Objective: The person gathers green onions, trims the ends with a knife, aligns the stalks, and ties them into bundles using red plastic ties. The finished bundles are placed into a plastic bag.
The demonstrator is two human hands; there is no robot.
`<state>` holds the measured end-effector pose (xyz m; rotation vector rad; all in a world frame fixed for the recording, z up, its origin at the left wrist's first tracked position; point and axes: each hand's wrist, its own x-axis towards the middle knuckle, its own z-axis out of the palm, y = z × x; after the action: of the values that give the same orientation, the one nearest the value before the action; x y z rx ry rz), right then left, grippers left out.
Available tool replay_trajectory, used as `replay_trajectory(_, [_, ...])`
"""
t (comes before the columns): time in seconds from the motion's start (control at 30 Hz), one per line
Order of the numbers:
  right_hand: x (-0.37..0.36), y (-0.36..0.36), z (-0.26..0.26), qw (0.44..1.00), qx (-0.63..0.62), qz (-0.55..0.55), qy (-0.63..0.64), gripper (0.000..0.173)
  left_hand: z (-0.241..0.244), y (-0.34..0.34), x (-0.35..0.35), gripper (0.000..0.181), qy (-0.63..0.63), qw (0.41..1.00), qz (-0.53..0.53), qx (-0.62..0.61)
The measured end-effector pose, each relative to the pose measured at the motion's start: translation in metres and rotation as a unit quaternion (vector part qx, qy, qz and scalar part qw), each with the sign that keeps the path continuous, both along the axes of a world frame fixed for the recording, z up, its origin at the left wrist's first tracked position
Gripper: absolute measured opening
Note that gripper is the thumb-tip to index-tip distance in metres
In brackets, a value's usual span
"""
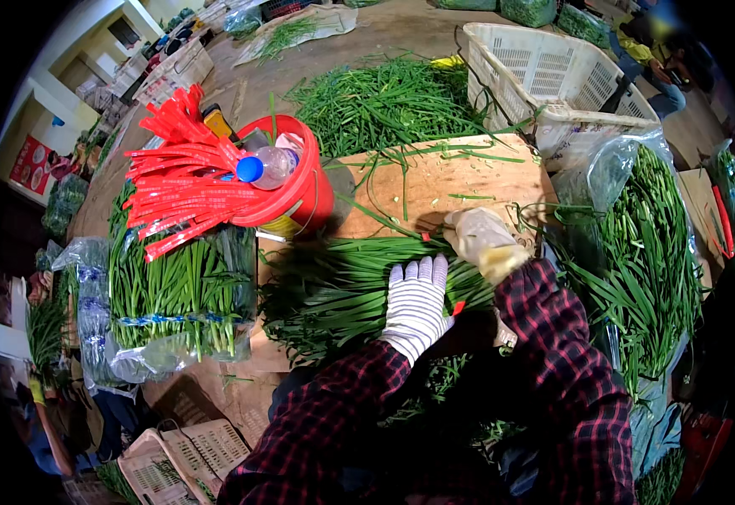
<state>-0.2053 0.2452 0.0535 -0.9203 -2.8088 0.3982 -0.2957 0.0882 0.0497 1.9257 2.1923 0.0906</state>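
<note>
A thick bundle of garlic chives (336, 271) lies crosswise on a wooden board (468, 180) in front of me. My left hand (417, 309), in a white glove with dark stripes, rests flat across the bundle, fingers pointing away from me. Beside its thumb a short piece of red tape (458, 308) shows against the leaves. My right hand (484, 243), in a pale, yellow-stained glove, is curled at the bundle's far right side. Another bit of red tape shows just left of its fingers, which are partly hidden, so I cannot tell what they hold.
A red bucket (307, 189) holds red printed strips (184, 183) and a plastic bottle (273, 167). Loose chives (386, 104) are heaped behind the board. Bagged chives stand left (172, 297) and right (639, 252). A white plastic crate (595, 117) sits back right; a person (648, 63) is beyond.
</note>
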Motion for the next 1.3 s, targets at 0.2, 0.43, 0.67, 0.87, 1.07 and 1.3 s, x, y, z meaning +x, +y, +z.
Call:
replay_trajectory(0.2, [-0.008, 0.039, -0.069, 0.979, -0.112, 0.036, -0.169, 0.029, -0.003, -0.004, 0.003, 0.101, -0.033, 0.997, 0.040, 0.057])
replay_trajectory(0.43, [-0.017, 0.025, -0.031, 0.973, -0.177, 0.070, -0.131, 0.029, 0.018, 0.020, -0.011, 0.117, -0.036, 0.995, 0.029, -0.084])
replay_trajectory(0.67, [-0.045, 0.031, -0.032, 0.992, -0.095, 0.087, -0.010, 0.035, 0.022, 0.046, -0.021, 0.121, 0.031, 0.978, -0.019, -0.207])
replay_trajectory(0.87, [-0.043, 0.040, -0.067, 0.969, -0.231, 0.081, 0.035, 0.021, 0.020, 0.043, -0.019, 0.114, 0.075, 0.985, -0.031, -0.150])
replay_trajectory(1.07, [-0.047, 0.043, -0.071, 0.981, -0.184, 0.035, 0.050, 0.021, -0.002, 0.037, -0.026, 0.114, -0.002, 0.995, -0.008, -0.104])
replay_trajectory(1.3, [-0.056, 0.037, -0.076, 0.967, -0.216, 0.108, 0.080, 0.022, 0.011, 0.037, -0.021, 0.114, 0.001, 0.989, 0.004, -0.145])
